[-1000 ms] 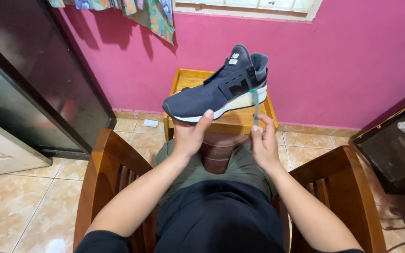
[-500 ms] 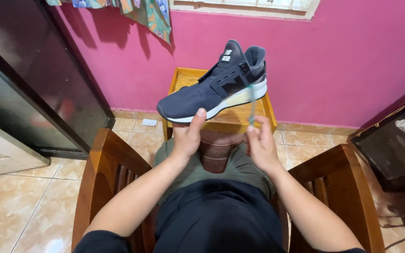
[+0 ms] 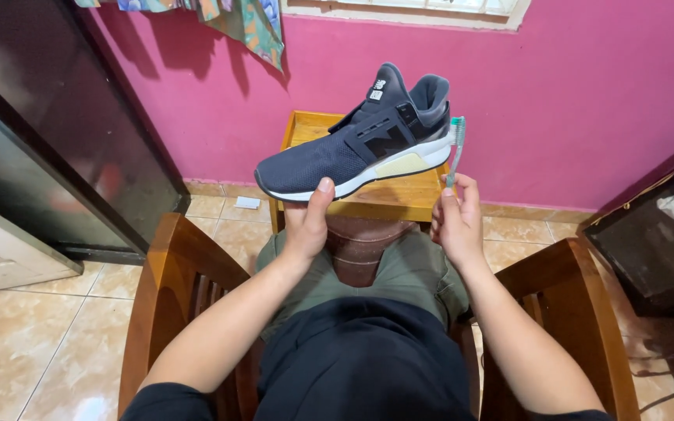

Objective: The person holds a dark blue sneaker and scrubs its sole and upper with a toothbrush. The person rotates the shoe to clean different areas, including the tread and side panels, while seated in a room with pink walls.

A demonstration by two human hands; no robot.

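Observation:
A dark navy sneaker (image 3: 352, 148) with a white sole is held up in front of me, toe to the left and heel raised at the right. My left hand (image 3: 307, 224) grips it from below at the forefoot, thumb on the sole's edge. My right hand (image 3: 455, 218) holds a green and white toothbrush (image 3: 455, 150) upright, its head touching the white sole at the heel.
I sit in a wooden armchair (image 3: 185, 284) facing a small yellow wooden table (image 3: 388, 199) against a pink wall (image 3: 587, 101). A dark cabinet (image 3: 48, 132) stands left, another dark cabinet (image 3: 653, 234) right. Tiled floor (image 3: 33, 343) lies around. Colourful cloth (image 3: 235, 19) hangs above.
The sneaker has shifted slightly left and its heel has risen. My right hand has raised the toothbrush from below the heel up against the sole.

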